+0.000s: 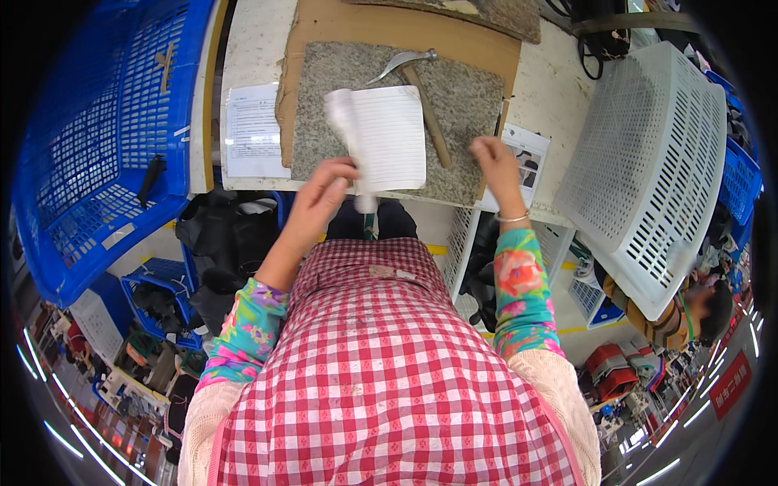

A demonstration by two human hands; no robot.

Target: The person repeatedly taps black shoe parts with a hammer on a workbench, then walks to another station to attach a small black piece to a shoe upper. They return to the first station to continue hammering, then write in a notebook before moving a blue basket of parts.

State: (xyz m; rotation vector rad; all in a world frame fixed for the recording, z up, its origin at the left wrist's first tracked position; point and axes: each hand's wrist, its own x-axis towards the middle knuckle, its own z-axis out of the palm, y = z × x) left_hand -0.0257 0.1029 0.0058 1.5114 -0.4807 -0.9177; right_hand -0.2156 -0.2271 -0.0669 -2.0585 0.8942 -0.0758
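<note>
An open notebook [393, 138] with lined white pages lies on a grey, rough-surfaced board [324, 69]. At its left edge my left hand [324, 194] is closed on a notebook page [347, 121], which stands up on edge and is smeared by motion. My right hand [496, 166] hovers near the board's right edge, fingers curled together. A thin dark stick [499, 119], perhaps a pen, shows right by those fingertips; whether they hold it I cannot tell. Beside the notebook lies a hammer [429, 117] with a wooden handle and a curved metal head.
Brown cardboard [389, 23] lies under the board on the white table [251, 53]. Printed sheets lie at left [253, 130] and right [531, 154]. A blue basket [105, 138] stands at left, a white basket [640, 162] at right. Dark pieces [223, 243] fill containers below the table.
</note>
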